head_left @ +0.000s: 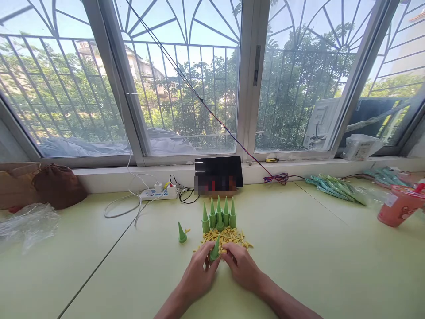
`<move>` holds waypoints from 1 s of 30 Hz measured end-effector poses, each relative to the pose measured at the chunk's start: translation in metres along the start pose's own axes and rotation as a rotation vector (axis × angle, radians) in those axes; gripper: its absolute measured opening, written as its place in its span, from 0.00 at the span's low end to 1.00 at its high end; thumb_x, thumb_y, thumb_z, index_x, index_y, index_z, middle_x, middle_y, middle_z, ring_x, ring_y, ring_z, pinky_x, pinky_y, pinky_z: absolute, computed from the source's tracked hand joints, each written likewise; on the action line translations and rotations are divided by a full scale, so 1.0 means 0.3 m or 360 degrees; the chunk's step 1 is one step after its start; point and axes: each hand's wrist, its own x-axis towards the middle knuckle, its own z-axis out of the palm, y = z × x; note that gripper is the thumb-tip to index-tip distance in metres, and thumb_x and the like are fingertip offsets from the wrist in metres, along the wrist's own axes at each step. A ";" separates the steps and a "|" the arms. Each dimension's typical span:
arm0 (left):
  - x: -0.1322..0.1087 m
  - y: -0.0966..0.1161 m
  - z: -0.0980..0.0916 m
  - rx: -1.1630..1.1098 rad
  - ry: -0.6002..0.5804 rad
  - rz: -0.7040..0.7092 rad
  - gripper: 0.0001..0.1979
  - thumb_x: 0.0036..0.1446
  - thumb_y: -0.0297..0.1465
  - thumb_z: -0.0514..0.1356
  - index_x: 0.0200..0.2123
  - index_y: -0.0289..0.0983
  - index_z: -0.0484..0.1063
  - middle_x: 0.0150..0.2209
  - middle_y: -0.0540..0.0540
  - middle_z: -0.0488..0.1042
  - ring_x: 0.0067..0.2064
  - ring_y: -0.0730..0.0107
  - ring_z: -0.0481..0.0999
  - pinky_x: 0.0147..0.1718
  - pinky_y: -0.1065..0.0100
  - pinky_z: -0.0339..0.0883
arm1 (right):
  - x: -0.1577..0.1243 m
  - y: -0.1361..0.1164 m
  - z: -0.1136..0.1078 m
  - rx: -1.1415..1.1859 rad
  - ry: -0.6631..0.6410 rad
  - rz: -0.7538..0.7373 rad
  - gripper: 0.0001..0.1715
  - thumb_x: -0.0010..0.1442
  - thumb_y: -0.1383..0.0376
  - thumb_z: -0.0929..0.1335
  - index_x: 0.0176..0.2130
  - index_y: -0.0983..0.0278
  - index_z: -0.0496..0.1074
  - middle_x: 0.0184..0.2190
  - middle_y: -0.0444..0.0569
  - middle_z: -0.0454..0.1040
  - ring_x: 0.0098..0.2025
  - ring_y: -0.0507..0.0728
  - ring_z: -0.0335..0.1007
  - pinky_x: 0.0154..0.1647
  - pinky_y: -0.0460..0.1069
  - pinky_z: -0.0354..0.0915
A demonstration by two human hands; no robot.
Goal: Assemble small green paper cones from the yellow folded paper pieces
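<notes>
My left hand (198,274) pinches a green cone (214,250), which leans a little. My right hand (244,266) rests beside it with its fingers curled at the near edge of a heap of small yellow pieces (229,235); what those fingers grip is hidden. Behind the heap, several green cones (219,215) stand upright in a tight cluster. One more green cone (181,233) stands alone to the left, with a yellow piece next to it.
A dark tablet (218,173) leans on the window sill, with a power strip (158,192) and white cables to its left. A brown pouch (59,186) and clear plastic lie far left. Green packets (334,186) and a pink cup (400,204) sit to the right.
</notes>
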 end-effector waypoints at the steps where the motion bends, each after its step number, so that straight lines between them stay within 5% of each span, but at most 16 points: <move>1: 0.000 -0.001 0.000 -0.0004 -0.0008 0.0001 0.07 0.68 0.34 0.57 0.45 0.40 0.72 0.37 0.47 0.75 0.31 0.70 0.73 0.31 0.69 0.71 | 0.000 0.000 0.001 0.0003 -0.0002 0.0012 0.10 0.72 0.65 0.63 0.46 0.61 0.74 0.39 0.51 0.79 0.39 0.59 0.76 0.42 0.51 0.69; 13: -0.004 0.007 -0.005 -0.0005 -0.0036 -0.0029 0.08 0.68 0.34 0.56 0.46 0.40 0.72 0.38 0.46 0.76 0.32 0.68 0.75 0.32 0.68 0.72 | 0.002 -0.001 -0.004 -0.0013 0.0018 0.0037 0.11 0.72 0.62 0.62 0.43 0.62 0.73 0.35 0.50 0.78 0.35 0.58 0.73 0.38 0.51 0.67; 30: 0.001 0.002 -0.004 0.0010 0.0036 0.0018 0.06 0.64 0.30 0.59 0.43 0.40 0.75 0.35 0.46 0.77 0.31 0.69 0.75 0.29 0.70 0.72 | 0.009 0.004 0.002 -0.0117 -0.0015 -0.0027 0.26 0.76 0.55 0.56 0.31 0.62 0.69 0.28 0.47 0.74 0.31 0.56 0.68 0.33 0.48 0.62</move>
